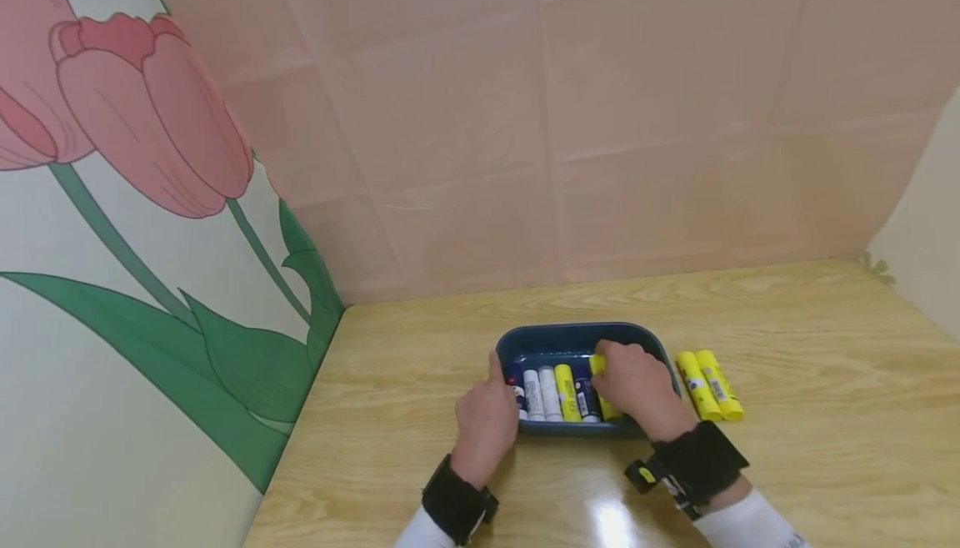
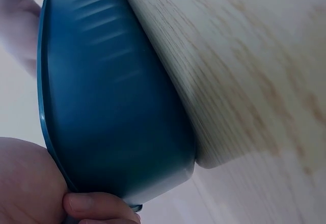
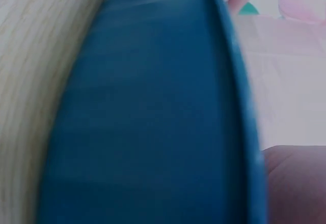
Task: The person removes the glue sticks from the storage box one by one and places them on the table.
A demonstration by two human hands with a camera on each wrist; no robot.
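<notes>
Two hands at a dark blue tray of glue sticks on a wooden bench.

The blue tray (image 1: 577,338) sits near the middle of the bench (image 1: 787,465), holding a row of glue sticks (image 1: 551,394) laid side by side (white, dark blue and yellow). The left hand (image 1: 487,414) rests against the tray's left end, its grip partly closed with the thumb up at the rim; the left wrist view shows a thumb (image 2: 97,206) pressed on the tray's edge. The right hand (image 1: 637,385) reaches into the tray's right side, its grip curled round a yellow glue stick (image 1: 600,369) that lies within the tray. Two more yellow glue sticks (image 1: 708,385) lie together on the bench just right of the tray.
</notes>
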